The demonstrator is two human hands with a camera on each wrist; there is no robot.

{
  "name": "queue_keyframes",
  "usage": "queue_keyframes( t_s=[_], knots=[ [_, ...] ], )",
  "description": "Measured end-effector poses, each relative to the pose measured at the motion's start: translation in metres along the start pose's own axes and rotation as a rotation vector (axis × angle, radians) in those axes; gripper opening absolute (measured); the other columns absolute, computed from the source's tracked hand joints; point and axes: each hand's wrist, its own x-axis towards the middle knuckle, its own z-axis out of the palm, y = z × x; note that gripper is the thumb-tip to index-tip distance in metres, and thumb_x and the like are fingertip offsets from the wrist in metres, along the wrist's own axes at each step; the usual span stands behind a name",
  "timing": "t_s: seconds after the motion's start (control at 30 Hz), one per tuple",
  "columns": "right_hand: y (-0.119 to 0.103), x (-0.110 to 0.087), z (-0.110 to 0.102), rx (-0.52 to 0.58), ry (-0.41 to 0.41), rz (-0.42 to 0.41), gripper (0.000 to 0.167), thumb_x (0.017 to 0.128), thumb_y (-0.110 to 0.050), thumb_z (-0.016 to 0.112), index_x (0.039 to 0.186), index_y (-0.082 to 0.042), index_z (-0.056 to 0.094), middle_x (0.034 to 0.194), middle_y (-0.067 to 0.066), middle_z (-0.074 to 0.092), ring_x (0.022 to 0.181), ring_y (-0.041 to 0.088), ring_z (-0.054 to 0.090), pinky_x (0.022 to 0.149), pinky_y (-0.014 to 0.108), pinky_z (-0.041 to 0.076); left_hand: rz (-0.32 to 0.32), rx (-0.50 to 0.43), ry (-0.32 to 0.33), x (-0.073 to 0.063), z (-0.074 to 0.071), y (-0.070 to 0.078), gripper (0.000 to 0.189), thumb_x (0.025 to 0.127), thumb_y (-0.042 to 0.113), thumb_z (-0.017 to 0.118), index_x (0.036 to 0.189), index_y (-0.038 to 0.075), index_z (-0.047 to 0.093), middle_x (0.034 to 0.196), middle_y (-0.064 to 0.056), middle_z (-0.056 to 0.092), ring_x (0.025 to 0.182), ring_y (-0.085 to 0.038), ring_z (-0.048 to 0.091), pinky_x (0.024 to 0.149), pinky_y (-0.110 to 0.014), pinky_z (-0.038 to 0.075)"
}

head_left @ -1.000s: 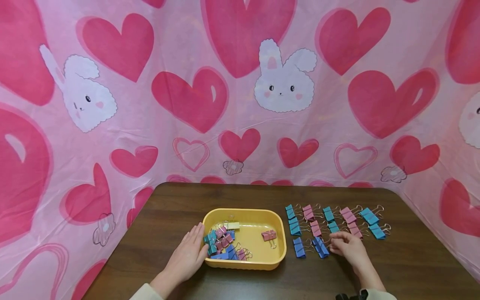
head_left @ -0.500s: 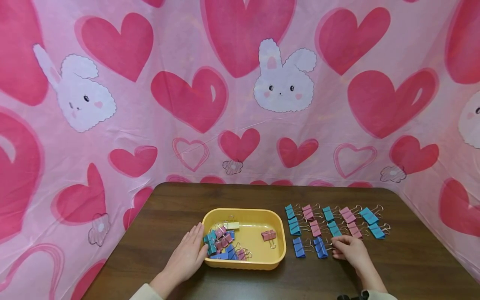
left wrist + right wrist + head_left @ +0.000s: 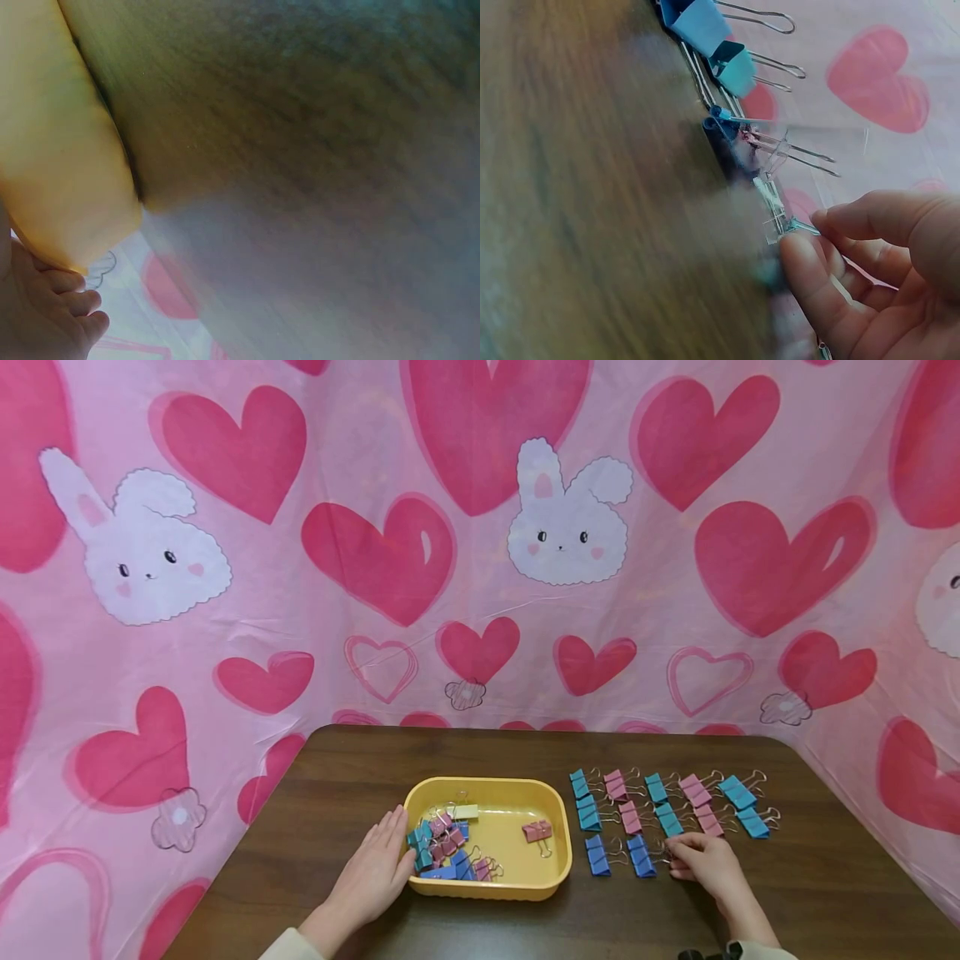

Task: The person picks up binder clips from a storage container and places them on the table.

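My left hand [image 3: 371,864] rests with straight fingers along the left side of a yellow tray [image 3: 517,891], thumb at the rim. In the left wrist view its curving fingers [image 3: 64,300] show below the tray wall [image 3: 67,150]. My right hand [image 3: 708,868] pinches the wire handles of a blue binder clip [image 3: 641,856] with thumb and forefinger. The right wrist view has these fingertips [image 3: 799,251] right at the wire ends. Beside this clip lies another blue binder clip [image 3: 597,856], to its left.
Behind the blue clips, teal clips [image 3: 588,812] and pink clips [image 3: 632,818] lie in two rows, handles rightward. The tray holds a heap of mixed clips [image 3: 450,842], a yellow clip [image 3: 467,812] and a lone pink clip [image 3: 537,832]. A heart-patterned cloth [image 3: 480,568] surrounds the brown table [image 3: 360,760].
The blue clip at my right hand has turned from tilted to nearly straight, level with its neighbour. My right hand has shifted slightly right and down. The left hand stays on the tray.
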Motion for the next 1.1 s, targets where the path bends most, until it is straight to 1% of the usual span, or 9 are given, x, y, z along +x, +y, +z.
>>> queue_keyframes(
  t_s=[0.27, 0.4, 0.53, 0.57, 0.67, 0.77, 0.83, 0.97, 1.1],
  knots=[
    [-0.002, 0.000, -0.005, 0.016, 0.016, 0.014, 0.028, 0.090, 0.000, 0.051, 0.103, 0.024, 0.051, 0.078, 0.008, 0.062, 0.064, 0.015, 0.061, 0.061, 0.030, 0.055, -0.003, -0.005, -0.011, 0.001, 0.001, -0.001, 0.058, 0.092, 0.026, 0.050, 0.137, -0.008, 0.035, 0.142, -0.021, 0.033, 0.130, -0.034, 0.030, 0.105, -0.047, 0.025],
    [-0.008, -0.001, -0.009, 0.022, 0.038, -0.004, 0.032, 0.091, -0.003, 0.053, 0.108, 0.024, 0.051, 0.083, 0.009, 0.063, 0.066, 0.014, 0.061, 0.063, 0.029, 0.055, -0.005, -0.009, -0.017, 0.001, 0.000, -0.001, 0.058, 0.093, 0.026, 0.050, 0.137, -0.008, 0.035, 0.143, -0.021, 0.032, 0.131, -0.034, 0.029, 0.105, -0.047, 0.024],
    [-0.019, 0.000, -0.012, 0.024, 0.052, -0.063, 0.039, 0.090, -0.011, 0.057, 0.111, 0.022, 0.051, 0.086, 0.011, 0.063, 0.067, 0.014, 0.062, 0.063, 0.029, 0.055, -0.011, -0.007, -0.025, 0.001, 0.000, -0.001, 0.058, 0.093, 0.027, 0.049, 0.137, -0.008, 0.034, 0.143, -0.021, 0.031, 0.131, -0.034, 0.029, 0.106, -0.046, 0.023],
    [-0.021, 0.001, -0.013, 0.046, 0.051, -0.091, 0.038, 0.090, -0.011, 0.058, 0.110, 0.022, 0.052, 0.085, 0.011, 0.063, 0.067, 0.015, 0.063, 0.063, 0.029, 0.055, -0.011, -0.006, -0.026, 0.001, 0.000, -0.001, 0.058, 0.093, 0.027, 0.049, 0.137, -0.008, 0.034, 0.143, -0.021, 0.031, 0.131, -0.034, 0.029, 0.106, -0.046, 0.023],
    [-0.033, 0.002, -0.012, 0.055, 0.041, -0.148, 0.041, 0.090, -0.016, 0.059, 0.110, 0.019, 0.053, 0.083, 0.007, 0.062, 0.069, 0.017, 0.063, 0.063, 0.028, 0.055, -0.012, -0.007, -0.026, 0.001, 0.000, -0.001, 0.058, 0.093, 0.027, 0.049, 0.137, -0.008, 0.034, 0.143, -0.021, 0.032, 0.131, -0.034, 0.029, 0.106, -0.046, 0.023],
    [-0.047, 0.002, -0.008, 0.053, 0.024, -0.188, 0.044, 0.090, -0.020, 0.060, 0.112, 0.018, 0.053, 0.086, 0.003, 0.061, 0.072, 0.018, 0.063, 0.065, 0.029, 0.054, -0.009, -0.009, -0.019, 0.001, 0.000, -0.001, 0.058, 0.093, 0.026, 0.050, 0.137, -0.008, 0.035, 0.143, -0.021, 0.032, 0.131, -0.034, 0.029, 0.105, -0.047, 0.024],
    [-0.059, 0.001, -0.004, 0.033, 0.011, -0.191, 0.047, 0.091, -0.022, 0.059, 0.115, 0.017, 0.052, 0.087, 0.003, 0.060, 0.074, 0.017, 0.063, 0.067, 0.029, 0.054, -0.005, -0.009, -0.013, 0.001, 0.000, -0.001, 0.058, 0.093, 0.026, 0.050, 0.137, -0.009, 0.035, 0.142, -0.021, 0.032, 0.130, -0.034, 0.030, 0.105, -0.047, 0.024],
    [-0.078, -0.002, 0.007, 0.038, -0.030, -0.220, 0.041, 0.092, -0.018, 0.058, 0.115, 0.015, 0.052, 0.085, 0.007, 0.061, 0.072, 0.017, 0.063, 0.068, 0.032, 0.054, -0.007, -0.014, -0.017, 0.000, -0.001, 0.000, 0.058, 0.093, 0.026, 0.050, 0.137, -0.009, 0.035, 0.142, -0.021, 0.032, 0.130, -0.034, 0.030, 0.105, -0.047, 0.024],
    [-0.091, -0.001, 0.021, 0.045, -0.067, -0.269, 0.035, 0.092, -0.012, 0.057, 0.112, 0.015, 0.053, 0.084, 0.007, 0.061, 0.069, 0.017, 0.063, 0.067, 0.033, 0.055, -0.024, -0.022, -0.037, 0.001, -0.001, 0.000, 0.059, 0.093, 0.028, 0.050, 0.138, -0.008, 0.034, 0.143, -0.020, 0.032, 0.131, -0.033, 0.028, 0.106, -0.046, 0.023]
  ],
)
